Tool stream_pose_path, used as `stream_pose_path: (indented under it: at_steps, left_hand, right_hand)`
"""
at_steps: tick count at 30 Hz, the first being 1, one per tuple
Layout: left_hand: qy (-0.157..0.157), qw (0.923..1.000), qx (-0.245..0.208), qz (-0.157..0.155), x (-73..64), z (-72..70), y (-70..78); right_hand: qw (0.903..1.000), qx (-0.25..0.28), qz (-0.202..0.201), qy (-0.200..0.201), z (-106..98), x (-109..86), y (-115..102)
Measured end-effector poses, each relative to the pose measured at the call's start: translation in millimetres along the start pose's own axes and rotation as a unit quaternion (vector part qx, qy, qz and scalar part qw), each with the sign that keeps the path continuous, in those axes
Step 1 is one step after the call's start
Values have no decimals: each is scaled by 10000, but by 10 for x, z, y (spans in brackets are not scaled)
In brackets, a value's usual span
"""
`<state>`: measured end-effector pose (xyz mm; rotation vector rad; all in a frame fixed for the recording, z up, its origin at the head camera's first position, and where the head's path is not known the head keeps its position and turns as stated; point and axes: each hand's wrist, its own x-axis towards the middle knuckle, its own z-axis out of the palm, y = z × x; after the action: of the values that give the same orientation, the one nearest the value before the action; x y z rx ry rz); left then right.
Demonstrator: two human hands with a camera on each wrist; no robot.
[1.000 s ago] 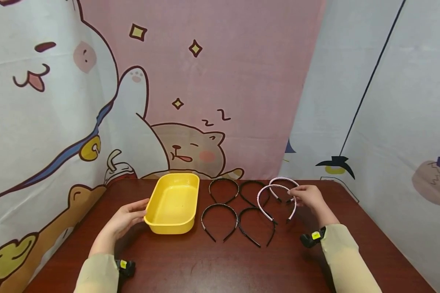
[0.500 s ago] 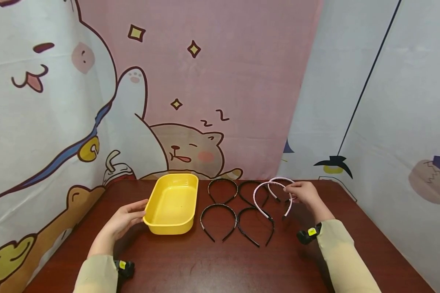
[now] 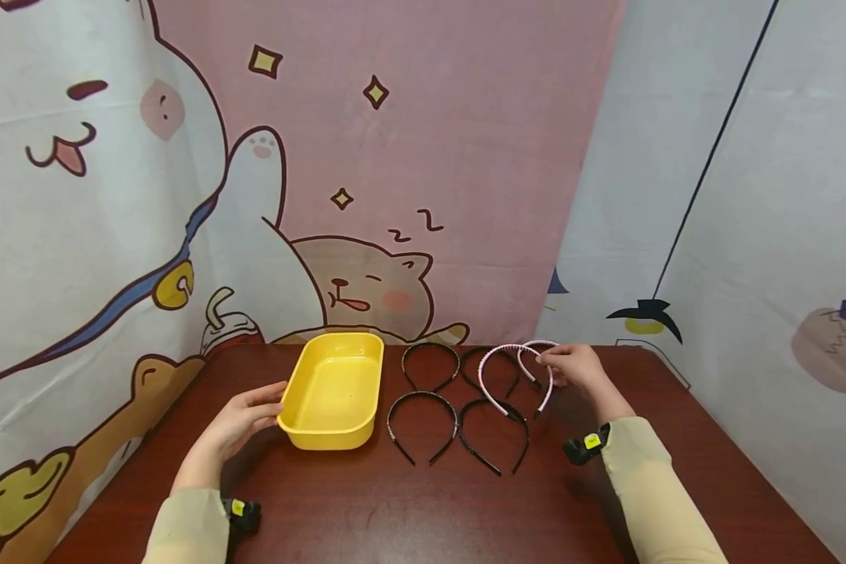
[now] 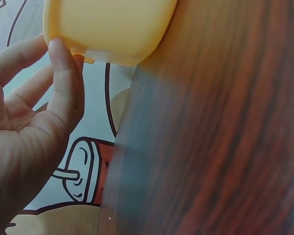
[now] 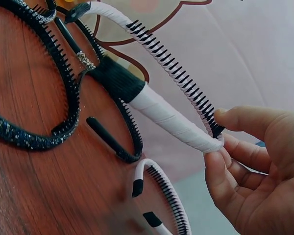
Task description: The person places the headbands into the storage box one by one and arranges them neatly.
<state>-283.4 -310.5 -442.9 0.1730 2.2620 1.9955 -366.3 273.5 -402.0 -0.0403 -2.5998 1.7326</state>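
Observation:
My right hand (image 3: 573, 366) pinches a pale pink toothed headband (image 3: 480, 378) by its side, between thumb and fingers. The band hangs tilted above the table, its dark tips pointing down; its comb teeth show in the right wrist view. Beyond it lies a second pink headband (image 5: 172, 198), partly hidden in the head view by the held band and hand. My left hand (image 3: 236, 423) touches the left outer side of a yellow tray (image 3: 333, 440) with fairly straight fingers. In the left wrist view the fingertips rest near the edge of the tray (image 4: 108, 29).
Several dark headbands lie in two rows between tray and right hand: a back one (image 3: 456, 362), a front left one (image 3: 389, 424), and a front right one (image 3: 475, 454). The brown table (image 3: 409, 517) meets a cartoon-printed cloth (image 3: 479, 196) at the back.
My right hand has moved left and slightly away with the pink headband, which now hangs above the dark headbands on the right. The left hand and tray stay in place.

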Motion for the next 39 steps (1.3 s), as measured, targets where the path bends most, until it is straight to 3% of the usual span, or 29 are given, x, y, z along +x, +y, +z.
stream_pose_path:
  at_steps: [17,30,39]
  left_hand:
    - [-31,10000,-26,62,-37,18,10]
    - [-7,10000,-72,16,-32,14,19]
    - [-16,10000,-50,-13,-24,19,38]
  right_hand:
    - [9995,-267,-155,-46,160,33,-74]
    - [9999,-119,-90,37,291,45,-129]
    - [9995,129,-246,-169,388,70,-94]
